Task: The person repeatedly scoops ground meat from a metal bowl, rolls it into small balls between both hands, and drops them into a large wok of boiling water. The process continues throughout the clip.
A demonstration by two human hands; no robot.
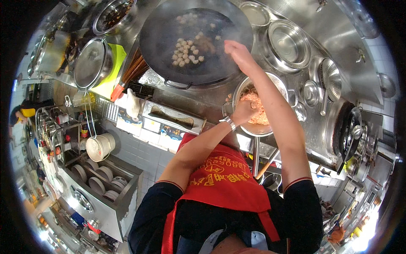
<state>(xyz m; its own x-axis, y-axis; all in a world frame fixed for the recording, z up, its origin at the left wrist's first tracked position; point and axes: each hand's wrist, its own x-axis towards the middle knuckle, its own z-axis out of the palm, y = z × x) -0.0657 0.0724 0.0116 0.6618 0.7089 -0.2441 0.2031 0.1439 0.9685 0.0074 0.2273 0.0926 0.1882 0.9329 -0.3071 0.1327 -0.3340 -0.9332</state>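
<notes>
My left hand (247, 111), with a metal-banded watch on its wrist, is closed on pink minced meat (258, 116) in a steel pot with a long handle (256, 152). My right arm passes across the pot. Its hand (237, 52) hovers over the right side of a big dark wok (165, 68), fingers curled; whether anything is inside them is hidden. Pale meatballs (185, 52) lie clustered in the middle of the wok, with a second group (187, 18) farther back and a few single ones apart. Haze hangs over the wok.
Steel basins (290, 44) and a perforated ladle (330, 79) stand to the right. Left of the wok are a bamboo wok brush (134, 68) and a lidded steel pot (90, 65) beside yellow-green material. A white bucket (100, 147) sits lower left. A person's arm (19, 117) shows far left.
</notes>
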